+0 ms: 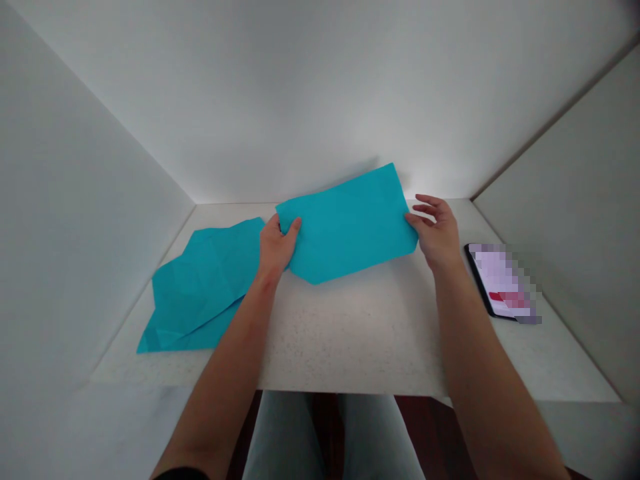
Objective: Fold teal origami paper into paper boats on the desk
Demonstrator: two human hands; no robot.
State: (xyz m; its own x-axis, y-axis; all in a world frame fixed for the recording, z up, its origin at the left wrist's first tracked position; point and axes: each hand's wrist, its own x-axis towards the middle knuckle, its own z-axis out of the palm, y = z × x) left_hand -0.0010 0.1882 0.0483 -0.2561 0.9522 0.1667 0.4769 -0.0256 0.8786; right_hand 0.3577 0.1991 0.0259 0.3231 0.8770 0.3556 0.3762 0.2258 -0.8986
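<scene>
A folded sheet of turquoise paper [345,223] lies across the middle of the white counter, with a pointed lower edge. My left hand [276,248] grips its left side, the thumb resting on top. My right hand [436,235] holds its right edge, with the fingers spread beyond it. To the left, a second creased turquoise paper [200,290] lies flat and partly folded, just beside my left hand and not touching it.
A black-edged smartphone [500,283] with a pixelated screen lies on the counter [360,340] at the right. White walls [300,87] surround the counter on three sides. My legs in pale trousers [330,440] show below its front edge.
</scene>
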